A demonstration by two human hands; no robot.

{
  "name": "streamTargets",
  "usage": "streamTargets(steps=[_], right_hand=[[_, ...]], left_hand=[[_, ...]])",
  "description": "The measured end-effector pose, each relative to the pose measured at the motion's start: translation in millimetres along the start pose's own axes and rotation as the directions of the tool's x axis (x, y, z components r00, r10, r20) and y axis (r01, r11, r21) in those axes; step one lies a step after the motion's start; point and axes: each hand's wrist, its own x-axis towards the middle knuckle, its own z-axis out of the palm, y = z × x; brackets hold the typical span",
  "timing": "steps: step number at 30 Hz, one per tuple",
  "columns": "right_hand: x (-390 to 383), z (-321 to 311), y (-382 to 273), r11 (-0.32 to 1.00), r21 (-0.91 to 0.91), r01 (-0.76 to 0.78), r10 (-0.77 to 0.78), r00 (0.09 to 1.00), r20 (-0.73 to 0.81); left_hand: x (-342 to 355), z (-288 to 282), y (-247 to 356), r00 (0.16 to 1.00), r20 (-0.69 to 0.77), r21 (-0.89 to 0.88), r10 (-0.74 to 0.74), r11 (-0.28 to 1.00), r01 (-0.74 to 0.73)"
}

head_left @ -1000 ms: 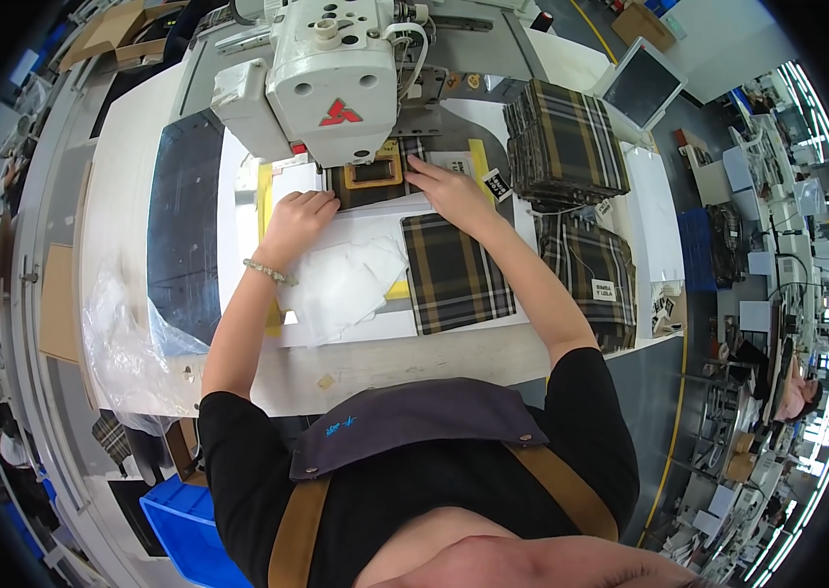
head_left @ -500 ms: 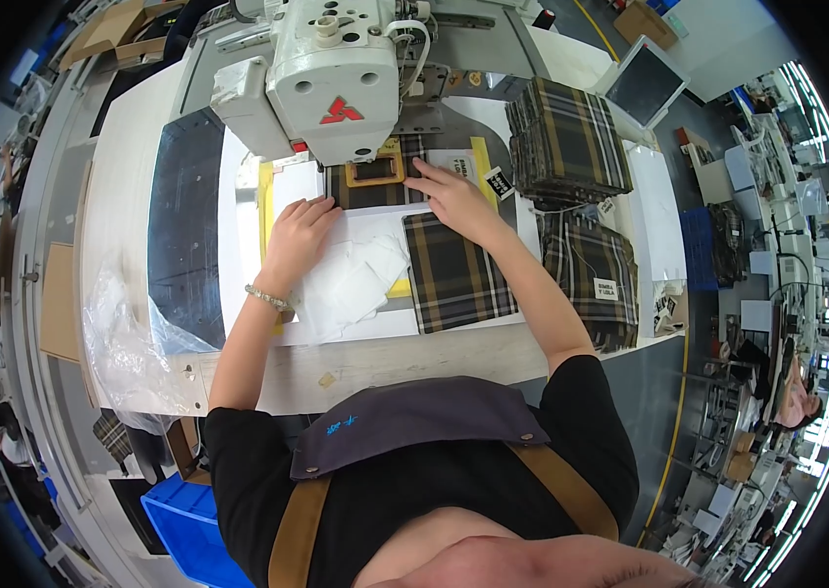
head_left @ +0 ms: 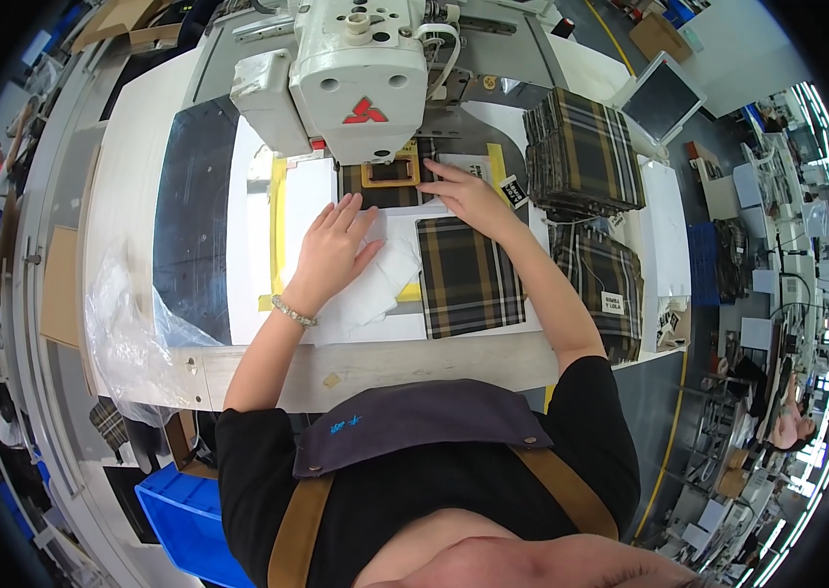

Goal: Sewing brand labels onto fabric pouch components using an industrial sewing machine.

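Observation:
Under the white machine head (head_left: pixel 355 93) lies a yellow rectangular clamp frame (head_left: pixel 390 181) on a plaid fabric piece (head_left: pixel 350 191). My left hand (head_left: pixel 334 245) rests with fingers stretched out at the lower left of that piece, over white sheets. My right hand (head_left: pixel 471 204) is right of the frame, fingers apart, fingertips at its right edge and the fabric beside it. Below my hands lie loose white squares (head_left: pixel 387 279) and a dark plaid square (head_left: pixel 471 279), its stripes olive and white.
Plaid stacks (head_left: pixel 581 147) and a second tagged pile (head_left: pixel 596 274) stand at the right, below a monitor (head_left: pixel 659 98). Crumpled clear plastic (head_left: pixel 120 323) lies at the left edge. A blue crate (head_left: pixel 184 519) sits low left. Co-workers (head_left: pixel 792 416) are at distant benches on both sides.
My left hand's fingers have straightened from curled at the fabric's edge to lying flatter and more upright, the thumb now apart. My right hand stays beside the frame. The whole view has shifted slightly.

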Motion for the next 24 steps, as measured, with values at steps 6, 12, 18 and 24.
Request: streamTargets(steps=[6,12,18,24], right_hand=[[-1.8,5.4,3.7,0.996,-0.092,0.011,-0.010,1.000,0.013],[-9.0,0.6,-8.0,0.937,-0.349,0.010,-0.030,0.998,-0.052],[-23.6,2.6,-35.0,0.927,-0.376,0.011,-0.064,0.989,-0.130],[-30.3,15.5,-47.5,0.930,-0.366,-0.047,-0.030,0.979,-0.202]], left_hand=[[-0.1,6.2,-2.5,0.994,0.082,0.049,-0.071,0.997,0.067],[-4.1,10.4,-0.1,0.989,0.112,0.055,-0.093,0.995,0.087],[-3.6,9.4,-0.2,0.992,0.094,0.055,-0.081,0.996,0.076],[-4.5,8.0,0.2,0.996,0.028,0.032,-0.080,0.996,0.079]])
